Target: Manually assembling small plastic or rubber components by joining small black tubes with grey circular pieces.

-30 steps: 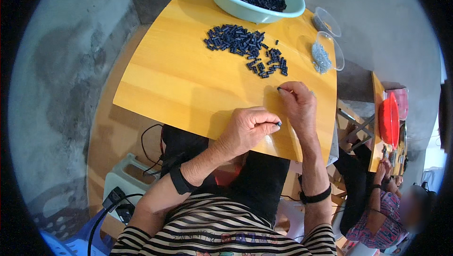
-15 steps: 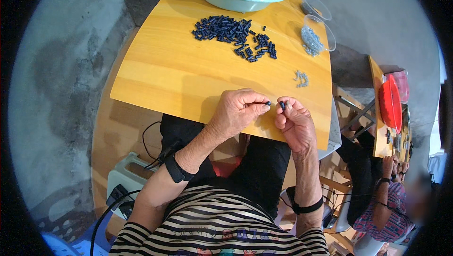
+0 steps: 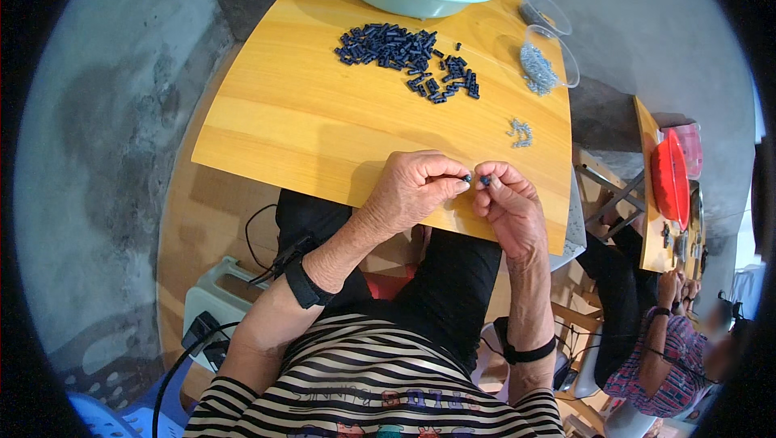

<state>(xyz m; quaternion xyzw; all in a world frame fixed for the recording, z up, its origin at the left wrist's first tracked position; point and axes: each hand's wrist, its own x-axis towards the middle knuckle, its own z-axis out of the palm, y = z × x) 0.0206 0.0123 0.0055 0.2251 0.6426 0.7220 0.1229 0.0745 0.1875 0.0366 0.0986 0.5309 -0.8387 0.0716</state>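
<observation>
Over the near edge of the yellow wooden table (image 3: pixel 283 107), my two hands face each other, a small gap between their fingertips. My left hand (image 3: pixel 411 187) pinches a small dark piece (image 3: pixel 467 178) between thumb and forefinger, mostly hidden by the fingers. Between the thumb and fingers of my right hand (image 3: pixel 516 205) is another small dark piece (image 3: pixel 485 181). A pile of short, dark blue-black tubular plastic pieces (image 3: pixel 388 46) lies farther back, some scattered to its right. Closer to my right hand sits a little heap of small silvery pieces (image 3: pixel 520 133), too small to name.
A pale turquoise basin (image 3: pixel 420 8) full of dark pieces stands at the far edge. Two clear round tubs, one with silvery bits (image 3: pixel 537 70), the other (image 3: pixel 543 14) behind it, stand far right. Another person (image 3: pixel 659 357) sits right, near a red basin (image 3: pixel 669 179).
Both hands stay close together over the table edge. The piece in my right hand has turned and now shows less of its length. The view has shifted slightly.
</observation>
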